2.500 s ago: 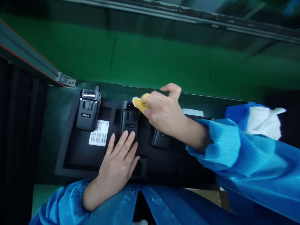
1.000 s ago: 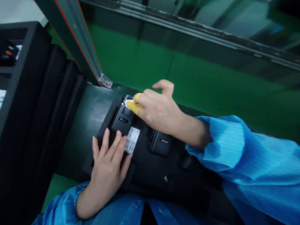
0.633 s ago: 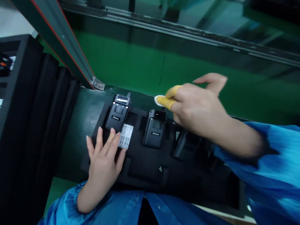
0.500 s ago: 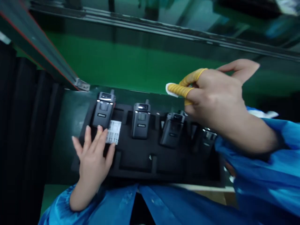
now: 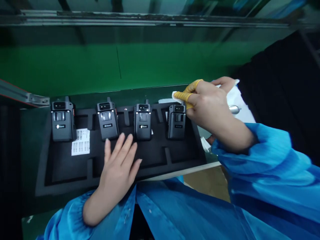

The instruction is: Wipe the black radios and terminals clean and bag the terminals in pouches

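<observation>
A black foam tray [image 5: 62, 171] holds several black radio-like devices standing in a row: the leftmost [image 5: 62, 121], a second [image 5: 107, 120], a third [image 5: 142, 121] and the rightmost [image 5: 176, 121]. My left hand [image 5: 119, 164] lies flat with fingers spread on the tray, just below the second and third devices. My right hand [image 5: 211, 106], with yellow finger cots on two fingers, pinches a small white wipe [image 5: 176, 95] right above the top of the rightmost device.
A white barcode label [image 5: 80, 142] lies in the tray beside the leftmost device. A green conveyor belt [image 5: 125, 63] runs behind the tray. White cloth or paper [image 5: 237, 101] lies at the right, with dark material [image 5: 282, 90] beyond it.
My right hand has carried the wipe from the left end of the row to the rightmost device. My left hand has slid right along the tray, off the label.
</observation>
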`<act>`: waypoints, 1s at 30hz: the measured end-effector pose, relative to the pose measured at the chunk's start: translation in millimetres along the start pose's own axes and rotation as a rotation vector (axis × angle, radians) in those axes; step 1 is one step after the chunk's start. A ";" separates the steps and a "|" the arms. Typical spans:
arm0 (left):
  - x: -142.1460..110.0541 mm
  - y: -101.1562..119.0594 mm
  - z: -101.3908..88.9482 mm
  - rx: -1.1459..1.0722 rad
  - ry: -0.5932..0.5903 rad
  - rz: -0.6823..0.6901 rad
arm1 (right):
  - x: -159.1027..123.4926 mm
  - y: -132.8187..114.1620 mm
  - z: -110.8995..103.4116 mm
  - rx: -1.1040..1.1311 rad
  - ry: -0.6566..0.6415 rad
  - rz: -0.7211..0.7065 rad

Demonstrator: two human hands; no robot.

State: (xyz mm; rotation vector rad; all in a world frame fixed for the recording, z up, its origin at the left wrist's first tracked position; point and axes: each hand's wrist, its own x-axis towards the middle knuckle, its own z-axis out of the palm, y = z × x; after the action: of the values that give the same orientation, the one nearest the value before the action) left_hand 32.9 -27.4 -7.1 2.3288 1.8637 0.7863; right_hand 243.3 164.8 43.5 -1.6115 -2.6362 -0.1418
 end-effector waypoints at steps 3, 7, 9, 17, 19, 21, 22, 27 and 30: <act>12.5 9.3 16.3 0.018 -0.056 0.095 | -1.5 16.1 9.9 0.041 0.088 -0.072; 17.3 11.8 24.8 0.037 -0.065 0.111 | -3.0 37.4 1.0 -0.007 0.024 0.017; 17.5 12.4 25.0 0.044 -0.068 0.104 | -4.7 48.5 -3.2 -0.021 -0.031 0.078; 19.2 13.8 23.4 0.049 -0.076 0.089 | -21.2 91.1 47.5 0.018 0.207 0.105; 19.5 14.2 23.2 0.043 -0.082 0.081 | -23.8 92.9 53.4 0.034 0.207 0.086; 19.5 14.7 23.0 0.038 -0.089 0.068 | -25.6 91.3 50.8 0.050 0.179 0.072; 19.4 14.8 22.9 0.038 -0.094 0.061 | -26.6 90.2 48.2 0.051 0.178 0.068; 18.4 13.8 22.2 0.059 -0.108 0.075 | -34.4 88.7 45.3 0.051 0.260 0.138; 18.8 15.5 20.5 0.070 -0.103 0.116 | -40.8 89.8 46.1 0.068 0.283 0.161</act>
State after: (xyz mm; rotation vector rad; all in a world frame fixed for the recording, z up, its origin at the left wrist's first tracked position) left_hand 58.0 -8.8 -12.9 2.4882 1.7560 0.6069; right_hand 342.2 174.1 -1.2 -1.6371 -2.2692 -0.2505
